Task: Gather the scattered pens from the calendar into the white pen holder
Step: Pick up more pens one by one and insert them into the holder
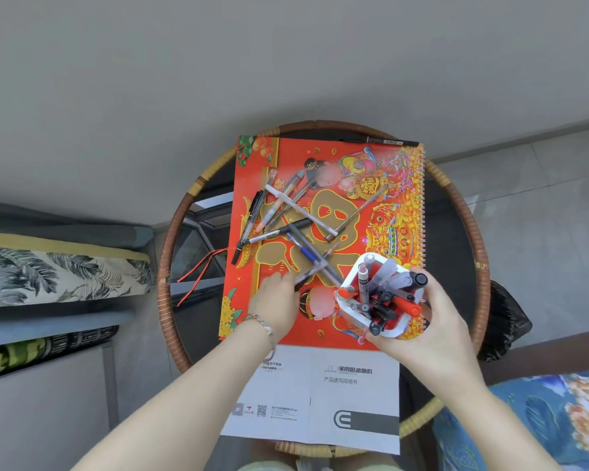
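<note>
1. Left hand (pixel 276 302) reaches in from seven o'clock onto the red, spiral-bound paper calendar (pixel 320 147). Its fingers stretch to the near end of a slim dark pen (pixel 315 271). Blur hides whether they actually pinch it, so I cannot tell.
2. The step in hand looks like picking up that pen. It crosses other pens at the calendar's middle, so it should be pinched near its free end and lifted straight up to keep its neighbours from rolling. It should then go tip down into a gap, because the holder is crowded.
3. Scattered pens (pixel 286 212): about ten lie on the calendar, most of them criss-crossed at ten o'clock from its middle. One more long black pen (pixel 385 141) lies along the top edge at one o'clock.
4. One white plastic pen holder (pixel 393 331) sits over the calendar's five o'clock corner, tipped toward the pile. It holds roughly a dozen pens, mostly with black, grey or red caps.
5. Right hand (pixel 436 338) comes from five o'clock, fingers and thumb curled round the holder's wall in a firm grip.
</note>
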The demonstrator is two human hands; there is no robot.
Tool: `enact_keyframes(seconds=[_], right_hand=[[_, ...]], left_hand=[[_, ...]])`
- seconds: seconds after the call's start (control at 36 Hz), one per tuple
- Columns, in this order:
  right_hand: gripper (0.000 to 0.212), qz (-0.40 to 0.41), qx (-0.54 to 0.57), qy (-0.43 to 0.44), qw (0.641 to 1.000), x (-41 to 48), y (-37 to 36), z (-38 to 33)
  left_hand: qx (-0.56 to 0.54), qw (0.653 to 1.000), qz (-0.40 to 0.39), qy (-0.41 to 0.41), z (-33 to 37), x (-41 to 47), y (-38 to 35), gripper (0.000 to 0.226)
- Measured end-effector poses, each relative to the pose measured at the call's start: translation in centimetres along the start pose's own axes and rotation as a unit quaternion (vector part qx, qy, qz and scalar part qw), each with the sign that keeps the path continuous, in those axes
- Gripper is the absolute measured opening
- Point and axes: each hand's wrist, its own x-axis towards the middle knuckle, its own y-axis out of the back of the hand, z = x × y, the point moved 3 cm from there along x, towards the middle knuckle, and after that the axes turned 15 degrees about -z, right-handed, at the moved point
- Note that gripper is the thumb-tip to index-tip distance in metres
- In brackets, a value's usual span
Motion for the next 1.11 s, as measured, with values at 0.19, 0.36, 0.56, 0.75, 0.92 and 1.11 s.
enact_keyframes(seconds=[0.19, 0.36, 0.56, 0.75, 0.92, 1.11], right_hand=[[0.089, -0.006, -0.005, 0.013, 1.0, 0.0, -0.2, -0.9], [0.09, -0.012, -0.013, 0.024, 1.0, 0.3, -0.7, -1.4], [0.091, -0.012, -0.023, 0.029, 0.999, 0.4, -1.1, -1.7], [0.087, -0.008, -0.025, 0.034, 0.999, 0.3, -0.9, -2.0], [0.088, -0.018, -0.016, 0.032, 0.999, 0.1, -1.3, -2.0], [0.093, -0.022, -0.01, 0.032, 0.999, -0.4, -2.2, -2.5]], left_hand=[[-0.187, 0.976, -0.108, 0.042, -5.1, -6.3, 1.0, 0.022], [-0.381, 0.922, -0.073, 0.012, -5.2, -8.9, 3.0, 0.02], [-0.525, 0.849, -0.053, 0.0, -2.2, -7.3, 3.4, 0.026], [-0.643, 0.726, 0.086, -0.226, 2.1, -8.3, 5.9, 0.022], [-0.685, 0.627, 0.163, -0.332, 4.2, -9.6, 7.8, 0.014], [-0.689, 0.623, 0.192, -0.316, 5.4, -9.4, 6.6, 0.013]])
